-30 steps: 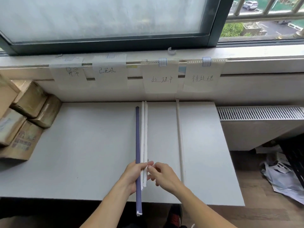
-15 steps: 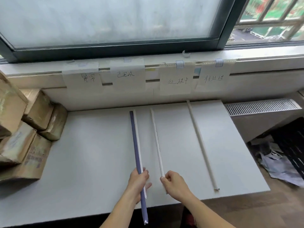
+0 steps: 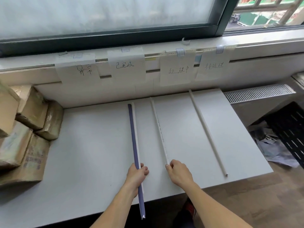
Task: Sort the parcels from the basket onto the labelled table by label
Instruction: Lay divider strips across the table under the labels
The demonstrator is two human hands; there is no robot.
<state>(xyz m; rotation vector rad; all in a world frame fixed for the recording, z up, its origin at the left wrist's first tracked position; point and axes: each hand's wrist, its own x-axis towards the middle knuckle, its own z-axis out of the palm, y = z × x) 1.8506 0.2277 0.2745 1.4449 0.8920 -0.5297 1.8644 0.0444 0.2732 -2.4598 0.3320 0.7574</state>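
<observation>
On the white table [image 3: 92, 162] my left hand [image 3: 136, 174] grips a long purple rolled tube [image 3: 133, 139] together with a thin white tube [image 3: 136, 129] lying against its right side. My right hand [image 3: 178, 173] pinches the near end of a second white tube [image 3: 158, 129], which runs towards the wall. A third white tube [image 3: 207, 132] lies untouched farther right. Several handwritten paper labels [image 3: 178, 69] hang from the window sill above the table's far edge. Brown taped parcels [image 3: 31, 116] are stacked at the table's left end.
A black perforated basket [image 3: 291, 129] stands on the floor at the right, with crumpled plastic bags [image 3: 273, 145] beside it. A white radiator grille [image 3: 258, 92] runs along the wall right of the table. A window fills the wall above.
The white tube in my right hand has been drawn to the right, away from the purple tube and its white neighbour. The view has shifted so that the table sits further left.
</observation>
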